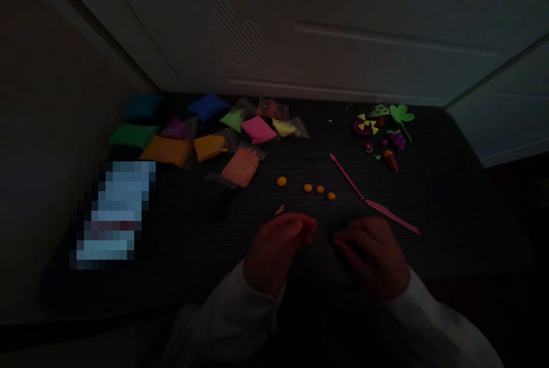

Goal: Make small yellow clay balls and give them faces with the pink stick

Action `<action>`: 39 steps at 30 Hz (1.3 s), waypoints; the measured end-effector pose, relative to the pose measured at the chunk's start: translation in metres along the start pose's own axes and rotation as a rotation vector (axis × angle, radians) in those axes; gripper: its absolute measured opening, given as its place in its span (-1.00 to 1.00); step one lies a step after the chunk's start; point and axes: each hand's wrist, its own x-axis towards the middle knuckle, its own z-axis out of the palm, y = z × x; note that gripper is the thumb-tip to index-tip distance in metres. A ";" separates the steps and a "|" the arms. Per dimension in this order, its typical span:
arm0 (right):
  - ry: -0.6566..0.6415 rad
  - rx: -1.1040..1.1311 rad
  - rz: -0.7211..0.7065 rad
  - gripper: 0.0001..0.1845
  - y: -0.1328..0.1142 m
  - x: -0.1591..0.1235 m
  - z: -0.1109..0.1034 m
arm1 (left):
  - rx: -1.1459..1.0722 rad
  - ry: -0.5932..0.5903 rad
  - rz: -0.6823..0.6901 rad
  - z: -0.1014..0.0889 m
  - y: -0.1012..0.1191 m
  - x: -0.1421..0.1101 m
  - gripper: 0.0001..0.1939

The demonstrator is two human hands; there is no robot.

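Note:
In dim light my left hand (278, 248) is just above the dark ridged table, fingers curled together and thumb against them. My right hand (375, 253) is a short way to its right, fingers bent and tips pressed together. Whatever either hand holds is too small or dark to make out. Beyond my left fingertips lies a small peach scrap of clay (279, 209). Farther back sit a yellow-orange clay ball (282, 181) and a row of three smaller balls (319, 189) with dark specks. A pink clay tool (392, 216) with a flat blade lies beyond my right hand.
Bags of coloured clay, one peach (242, 166), one pink (259, 129), fill the back left. A pixelated bright screen (115, 213) is at left. Small clay pieces, including a green clover shape (402, 114) and purple grapes (398, 140), stand back right. A white panel (343, 53) rises behind.

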 end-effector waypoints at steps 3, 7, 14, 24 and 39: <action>-0.064 -0.050 0.034 -0.92 0.004 -0.002 0.001 | -0.006 -0.002 0.010 0.000 -0.001 0.000 -0.90; -0.070 -0.065 0.019 -0.88 0.008 -0.007 -0.001 | -0.019 -0.010 0.024 -0.001 -0.001 0.000 -0.90; -0.116 -0.070 -0.080 -0.70 0.015 -0.020 -0.010 | -0.019 -0.007 0.027 -0.001 0.000 0.001 -0.90; -0.059 -0.348 -0.114 -0.70 -0.001 -0.017 -0.011 | -0.032 0.002 0.025 0.001 0.000 0.001 -0.91; -0.028 -0.402 -0.080 -0.68 -0.008 -0.020 -0.010 | -0.053 -0.007 -0.014 0.000 0.002 0.001 -0.90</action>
